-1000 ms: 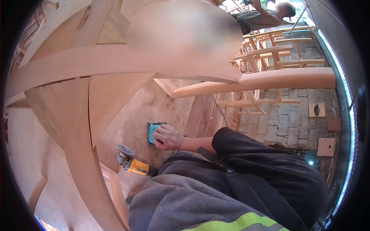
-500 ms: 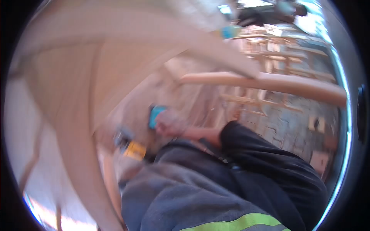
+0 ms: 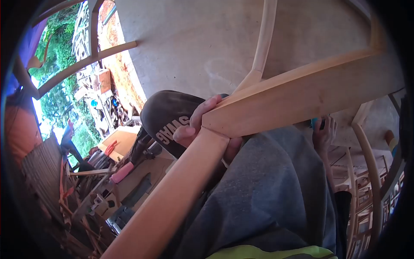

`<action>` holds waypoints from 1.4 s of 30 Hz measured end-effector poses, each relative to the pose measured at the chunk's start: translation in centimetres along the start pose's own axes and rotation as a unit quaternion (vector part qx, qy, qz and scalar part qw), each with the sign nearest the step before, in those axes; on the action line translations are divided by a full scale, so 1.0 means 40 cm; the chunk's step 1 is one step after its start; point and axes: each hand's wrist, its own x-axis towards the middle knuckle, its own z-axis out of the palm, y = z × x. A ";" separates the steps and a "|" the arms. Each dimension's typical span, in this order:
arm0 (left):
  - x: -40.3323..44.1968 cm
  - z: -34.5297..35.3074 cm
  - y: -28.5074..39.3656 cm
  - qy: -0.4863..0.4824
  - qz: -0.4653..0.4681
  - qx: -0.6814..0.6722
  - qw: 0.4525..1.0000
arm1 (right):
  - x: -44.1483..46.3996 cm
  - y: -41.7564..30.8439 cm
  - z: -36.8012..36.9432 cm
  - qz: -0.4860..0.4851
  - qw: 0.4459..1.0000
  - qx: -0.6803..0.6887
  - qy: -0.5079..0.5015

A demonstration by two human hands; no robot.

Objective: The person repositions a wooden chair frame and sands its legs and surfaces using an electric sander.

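Note:
My left hand point(image 3: 202, 116) is wrapped round a light wooden frame point(image 3: 276, 101) at its angled joint, with fingers on the near side and part of the hand hidden behind the wood. Beyond the frame, at the right, my right hand point(image 3: 323, 131) is closed on a teal power tool point(image 3: 314, 122). Only a small part of the tool shows beside the fingers. The frame's lower rail point(image 3: 164, 200) runs down to the bottom left, across my lap.
A large pale board point(image 3: 194, 47) spans the top. Curved wooden rails point(image 3: 82, 64) stand at the upper left, above scrap wood and a pink object point(image 3: 122, 172). More wooden frames point(image 3: 371, 203) are stacked at the lower right.
The view has swung left. My left hand, not visible before, now shows on the wooden frame. My right hand stays on the teal tool; the yellow grinder is out of view.

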 end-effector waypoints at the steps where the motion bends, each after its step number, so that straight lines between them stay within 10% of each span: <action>1: 0.006 0.009 -0.006 -0.002 0.006 -0.015 1.000 | 0.001 0.000 -0.005 0.009 1.000 0.008 -0.007; 9: 0.136 0.139 -0.098 0.098 0.114 -0.042 0.988 | 0.013 -0.006 -0.012 0.012 0.998 0.030 0.050; 20: 0.300 0.161 -0.155 -0.058 0.188 -0.048 0.979 | -0.023 0.035 -0.062 0.049 0.993 0.101 -0.021; 22: 0.319 0.109 -0.132 -0.072 0.204 0.001 0.976 | -0.039 0.064 -0.077 0.067 0.935 0.160 0.310; 27: 0.388 0.078 0.098 -0.137 0.173 -0.151 0.963 | -0.077 0.194 -0.439 0.156 0.771 0.143 0.601; 30: 0.415 0.118 0.153 -0.175 0.184 -0.123 0.959 | 0.000 0.137 -0.648 -0.077 0.729 0.300 0.610; 32: 0.417 0.120 0.130 -0.124 0.158 -0.115 0.973 | 0.054 0.240 -0.586 -0.044 0.746 0.285 0.601; 34: 0.399 0.162 0.134 -0.073 0.157 -0.140 0.975 | 0.128 0.251 -0.603 0.049 0.641 0.284 0.712; 38: 0.360 0.250 0.065 -0.034 0.182 -0.157 0.970 | 0.256 0.387 -0.657 0.159 0.668 0.166 0.708; 40: 0.368 0.334 -0.077 0.085 0.521 0.013 0.849 | 0.368 0.505 -0.713 0.101 0.688 0.057 0.716; 42: 0.306 0.438 -0.088 0.031 0.452 0.136 0.881 | 0.465 0.622 -0.782 0.079 0.756 0.037 0.649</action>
